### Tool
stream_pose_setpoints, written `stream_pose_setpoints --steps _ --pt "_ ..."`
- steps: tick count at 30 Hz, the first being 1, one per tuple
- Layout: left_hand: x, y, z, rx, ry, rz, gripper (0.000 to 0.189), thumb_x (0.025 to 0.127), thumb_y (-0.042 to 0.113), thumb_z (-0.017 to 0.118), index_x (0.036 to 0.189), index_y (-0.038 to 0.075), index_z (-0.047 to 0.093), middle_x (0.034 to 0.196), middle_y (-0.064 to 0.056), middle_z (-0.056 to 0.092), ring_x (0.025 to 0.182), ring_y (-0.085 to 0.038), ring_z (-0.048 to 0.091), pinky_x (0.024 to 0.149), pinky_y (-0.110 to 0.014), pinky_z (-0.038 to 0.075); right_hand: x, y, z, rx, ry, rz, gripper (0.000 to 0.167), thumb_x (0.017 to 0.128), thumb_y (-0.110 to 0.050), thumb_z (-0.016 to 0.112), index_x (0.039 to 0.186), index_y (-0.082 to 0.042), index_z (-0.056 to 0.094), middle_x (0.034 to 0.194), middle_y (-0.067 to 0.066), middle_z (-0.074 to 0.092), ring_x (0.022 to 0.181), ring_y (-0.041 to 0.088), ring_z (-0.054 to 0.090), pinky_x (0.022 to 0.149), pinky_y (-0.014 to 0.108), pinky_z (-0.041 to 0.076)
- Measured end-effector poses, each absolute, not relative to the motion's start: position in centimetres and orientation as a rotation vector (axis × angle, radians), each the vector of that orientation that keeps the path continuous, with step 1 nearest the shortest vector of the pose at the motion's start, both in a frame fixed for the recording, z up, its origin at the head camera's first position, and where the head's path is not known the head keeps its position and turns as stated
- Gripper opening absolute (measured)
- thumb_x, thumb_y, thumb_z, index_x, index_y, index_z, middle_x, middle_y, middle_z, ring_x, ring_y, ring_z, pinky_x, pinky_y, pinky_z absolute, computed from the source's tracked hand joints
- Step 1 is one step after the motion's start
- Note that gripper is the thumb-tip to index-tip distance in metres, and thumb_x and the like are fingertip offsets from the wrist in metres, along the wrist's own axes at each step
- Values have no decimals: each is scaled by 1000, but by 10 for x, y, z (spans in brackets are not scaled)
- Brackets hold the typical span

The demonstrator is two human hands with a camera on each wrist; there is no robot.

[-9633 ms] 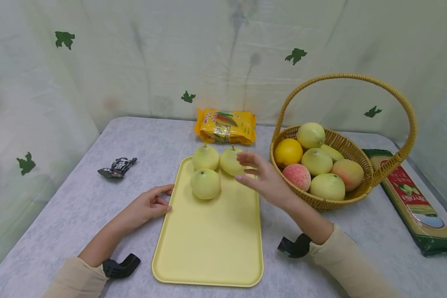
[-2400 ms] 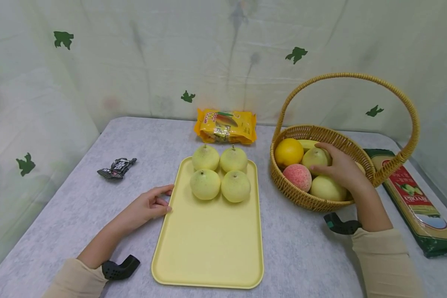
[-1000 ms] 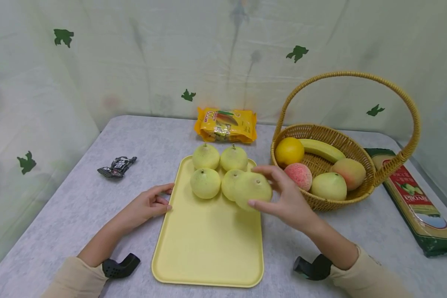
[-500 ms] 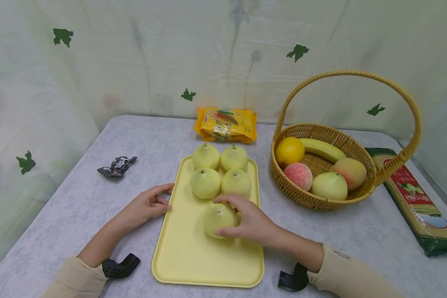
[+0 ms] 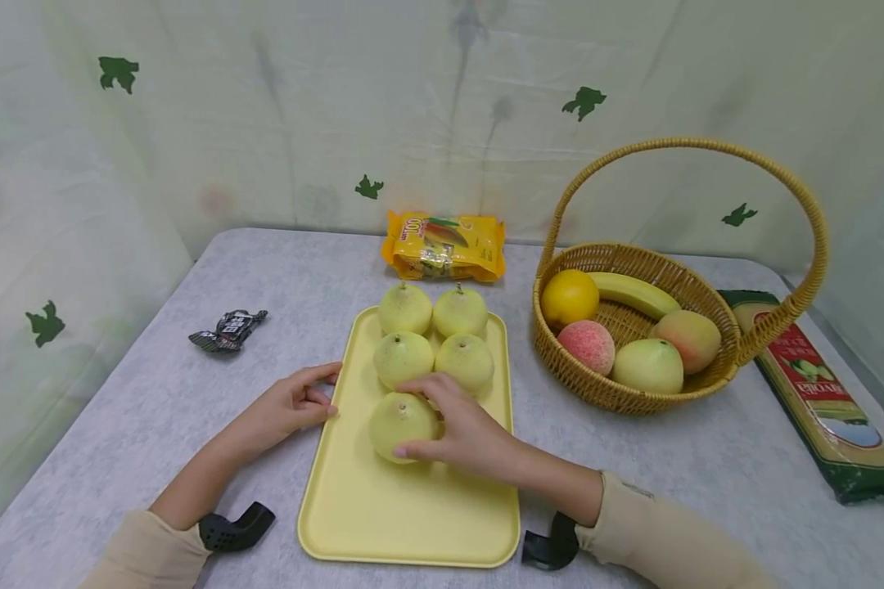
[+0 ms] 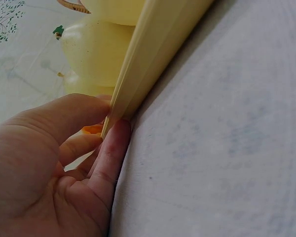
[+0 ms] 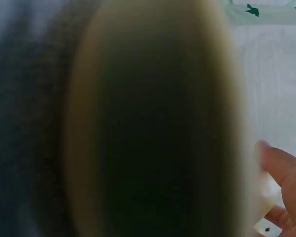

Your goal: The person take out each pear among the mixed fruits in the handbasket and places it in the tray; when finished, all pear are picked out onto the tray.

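Note:
My right hand grips a round pale yellow-green pear, thumb on the near side and fingers on the far side. This pear is at the middle of the yellow tray, just in front of several like pears grouped at the tray's far end. In the right wrist view the right hand's thumb and fingers show at the right edge; a blurred dark shape hides most else. My left hand holds the tray's left rim; in the left wrist view its thumb and fingers pinch that rim.
A wicker basket with a tall handle stands right, holding an orange, a banana, a peach, a mango and a green fruit. Around lie a yellow packet, a black wrapper and a long green-red bag.
My right hand took a pear from the basket, carried it left over the tray, then shifted it slightly left and away. Earlier, pears were added to the tray's far end. The left hand stayed put.

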State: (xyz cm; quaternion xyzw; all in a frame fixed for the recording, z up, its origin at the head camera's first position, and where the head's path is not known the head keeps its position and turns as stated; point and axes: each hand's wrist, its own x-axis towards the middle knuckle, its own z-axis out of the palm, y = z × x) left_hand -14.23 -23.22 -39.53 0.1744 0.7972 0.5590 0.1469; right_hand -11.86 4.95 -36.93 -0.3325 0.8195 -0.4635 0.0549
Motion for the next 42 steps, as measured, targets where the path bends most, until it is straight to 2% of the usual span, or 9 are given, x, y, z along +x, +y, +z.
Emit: stream_pose_setpoints --steps 9,15,23,29,32,36,38,40,42 --pt "-141 -233 -395 495 2290 1615 59 84 5 61 135 -4 33 123 -22 40 85 -14 54 68 -23 46 -118 42 -367 -953 2496 -1390 67 71 -40 73 128 -18 46 121 -5 42 109 8 40 92 28 34" --pt "-141 -232 -395 483 2275 1618 60 84 5 61 136 -5 32 123 -22 39 86 -14 54 68 -22 46 -114 51 -358 -940 2436 -1417 63 79 -38 67 132 -15 41 125 -1 40 109 11 42 89 31 39" --pt "-141 -232 -394 472 2295 1601 61 84 7 62 136 -3 32 123 -20 39 86 -15 53 68 -23 46 -108 96 -327 -1232 2549 -1537 53 84 -22 65 130 -10 43 127 1 43 111 18 44 91 34 38" --pt "-142 -232 -395 480 2280 1613 61 84 6 62 137 -3 32 125 -20 38 87 -15 53 69 -23 46 -109 146 -312 -1437 2831 -1596 55 86 -35 59 125 2 46 122 14 47 108 24 45 91 28 36" --pt "-142 -233 -395 482 2276 1619 62 84 6 62 137 -3 31 125 -21 38 87 -15 53 69 -23 46 -111 169 -310 -1417 2986 -1612 60 85 -41 58 122 6 47 120 18 49 108 23 45 92 26 35" --pt "-143 -234 -397 483 2283 1611 61 84 7 62 137 -3 31 124 -20 38 87 -15 53 69 -23 46 -114 198 -312 -1263 3174 -1586 66 83 -45 59 119 8 49 117 19 50 109 18 44 92 24 33" --pt "-143 -234 -398 476 2288 1605 61 84 7 62 137 -2 32 124 -19 39 87 -15 54 69 -23 46 -114 211 -314 -1141 3237 -1563 62 82 -40 63 120 7 49 116 18 51 109 14 44 91 21 33" --pt "-143 -235 -398 471 2293 1597 61 84 7 62 137 -1 32 124 -18 39 87 -15 54 69 -23 47 -113 221 -315 -1009 3293 -1509 53 81 -24 69 121 5 49 117 14 50 108 8 43 89 17 33" --pt "-144 -235 -399 467 2296 1593 61 84 8 62 137 -1 33 124 -17 39 87 -15 54 69 -23 47 -112 229 -316 -894 3324 -1456 55 75 -5 73 123 3 47 117 12 49 107 3 43 88 13 33"
